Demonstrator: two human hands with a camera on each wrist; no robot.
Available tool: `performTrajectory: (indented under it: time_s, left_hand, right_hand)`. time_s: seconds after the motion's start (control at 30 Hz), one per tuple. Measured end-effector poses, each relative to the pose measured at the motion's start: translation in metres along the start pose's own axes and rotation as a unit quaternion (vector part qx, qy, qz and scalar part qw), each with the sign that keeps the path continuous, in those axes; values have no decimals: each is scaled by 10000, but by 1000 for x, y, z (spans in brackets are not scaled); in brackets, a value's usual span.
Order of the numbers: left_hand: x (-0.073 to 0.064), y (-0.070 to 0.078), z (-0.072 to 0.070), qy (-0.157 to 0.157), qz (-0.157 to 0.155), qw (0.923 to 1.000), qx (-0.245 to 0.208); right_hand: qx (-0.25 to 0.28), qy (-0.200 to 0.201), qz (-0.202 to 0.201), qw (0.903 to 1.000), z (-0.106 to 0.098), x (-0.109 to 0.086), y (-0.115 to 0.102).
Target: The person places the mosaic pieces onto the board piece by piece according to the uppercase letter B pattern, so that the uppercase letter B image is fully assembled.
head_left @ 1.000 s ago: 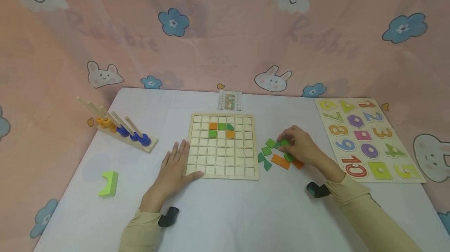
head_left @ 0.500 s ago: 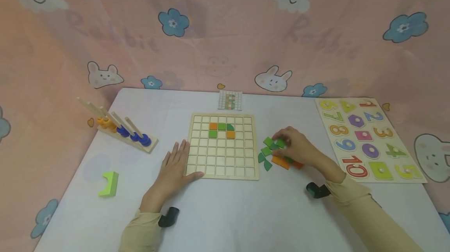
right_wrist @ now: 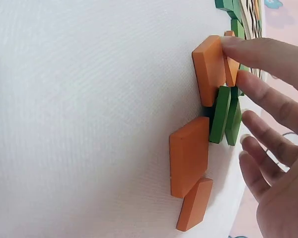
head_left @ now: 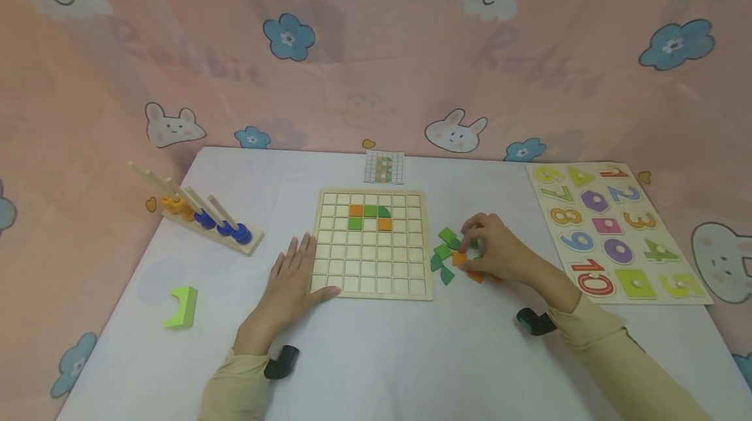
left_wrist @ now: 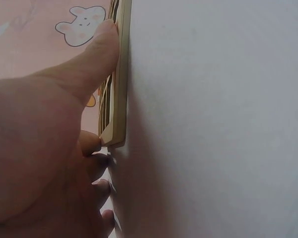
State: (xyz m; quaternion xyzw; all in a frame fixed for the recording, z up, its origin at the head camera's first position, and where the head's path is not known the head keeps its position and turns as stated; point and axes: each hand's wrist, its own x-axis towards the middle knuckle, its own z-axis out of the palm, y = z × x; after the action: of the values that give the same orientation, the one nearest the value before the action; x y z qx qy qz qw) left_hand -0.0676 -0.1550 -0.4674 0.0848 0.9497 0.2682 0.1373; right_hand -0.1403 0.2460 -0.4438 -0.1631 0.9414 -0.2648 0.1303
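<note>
Flat on the table, my left hand (head_left: 288, 290) lies along the left edge of the wooden grid board (head_left: 370, 267), fingers straight and thumb on its near corner. Several orange and green tiles sit in the board's upper cells. To the right of the board, my right hand (head_left: 499, 251) pinches an orange square tile (head_left: 459, 258) between thumb and index finger, over a loose pile. Green square tiles (head_left: 443, 251) and green quarter-round tiles (head_left: 446, 275) lie around it. More orange tiles (right_wrist: 189, 156) lie below the fingers in the right wrist view.
A small pattern card (head_left: 384, 168) lies behind the board. At the left are a peg stand (head_left: 211, 232) with yellow and blue rings and a light-green notched block (head_left: 187, 307). A number and shape puzzle board (head_left: 608, 248) lies at the right.
My right hand has let go of the green piece it held, left it in the pile, and now pinches an orange square tile. The left hand has not moved.
</note>
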Motion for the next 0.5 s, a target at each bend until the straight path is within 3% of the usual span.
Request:
performTrajectory:
  time_s: [0.17,0.33,0.5]
  left_hand:
    - [0,0,0,1,23,10000,12]
    - [0,-1,0,-6,13,10000,4]
    - [0,-1,0,-4,17,10000,-17]
  right_hand:
    - [-84,150,-132,9998,1,3,-4]
    - [492,430,-387,9971,4,11,-18]
    - [829,510,-558,9937,20,30,-38]
